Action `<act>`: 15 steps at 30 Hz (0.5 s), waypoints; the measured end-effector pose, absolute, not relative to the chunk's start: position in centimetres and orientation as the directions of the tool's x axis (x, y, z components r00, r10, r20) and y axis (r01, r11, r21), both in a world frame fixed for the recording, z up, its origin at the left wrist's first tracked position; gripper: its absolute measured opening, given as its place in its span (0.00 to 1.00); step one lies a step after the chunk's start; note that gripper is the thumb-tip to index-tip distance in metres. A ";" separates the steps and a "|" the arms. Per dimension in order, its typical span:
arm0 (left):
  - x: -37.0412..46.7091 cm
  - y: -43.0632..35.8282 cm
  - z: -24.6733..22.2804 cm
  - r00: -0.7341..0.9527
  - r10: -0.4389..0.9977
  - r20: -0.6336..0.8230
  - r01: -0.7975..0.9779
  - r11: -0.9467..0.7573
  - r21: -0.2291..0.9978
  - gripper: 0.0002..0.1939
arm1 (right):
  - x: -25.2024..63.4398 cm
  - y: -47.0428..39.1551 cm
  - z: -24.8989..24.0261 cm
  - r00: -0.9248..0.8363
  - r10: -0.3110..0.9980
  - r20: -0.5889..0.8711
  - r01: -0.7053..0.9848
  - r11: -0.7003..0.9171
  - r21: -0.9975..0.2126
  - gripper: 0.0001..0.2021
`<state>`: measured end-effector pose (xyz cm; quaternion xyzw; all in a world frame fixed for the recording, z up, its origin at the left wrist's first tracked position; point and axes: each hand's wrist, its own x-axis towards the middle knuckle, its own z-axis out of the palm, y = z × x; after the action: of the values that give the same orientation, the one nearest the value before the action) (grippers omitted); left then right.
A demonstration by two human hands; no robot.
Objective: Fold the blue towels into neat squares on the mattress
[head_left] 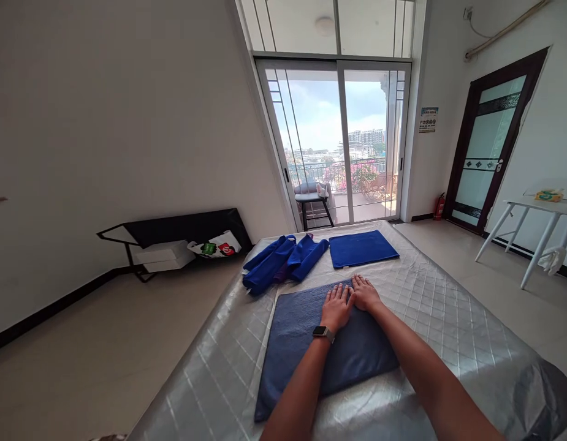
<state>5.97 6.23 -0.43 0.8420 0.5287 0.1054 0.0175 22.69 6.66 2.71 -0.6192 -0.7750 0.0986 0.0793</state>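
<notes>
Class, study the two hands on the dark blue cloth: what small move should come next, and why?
Probably slide the left hand leftward along the far edge of the dark blue cloth, smoothing it, while the right hand anchors the far right part. Both hands lie flat, close together, and the cloth's far left corner, spread on the mattress, has no hand on it.

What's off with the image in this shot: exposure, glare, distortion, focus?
Head view: backlit, bright glass doors against dim walls; whitish glare on the silvery cover, near edge; wide-angle lean on the dark-framed door; left hand, right hand and gray-blue cloth reasonably sharp; wall sign too small to read fully.
</notes>
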 end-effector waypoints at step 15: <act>-7.4 0.3 -1.1 -0.035 0.992 0.121 0.997 0.027 0.069 0.40 | 21.9 5.2 4.0 -0.178 0.982 0.065 0.960 0.188 -0.210 0.31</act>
<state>-7.37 0.27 -1.07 0.6942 0.7164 0.0670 -0.0196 21.93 5.18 3.98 -0.6344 -0.7651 0.0603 0.0924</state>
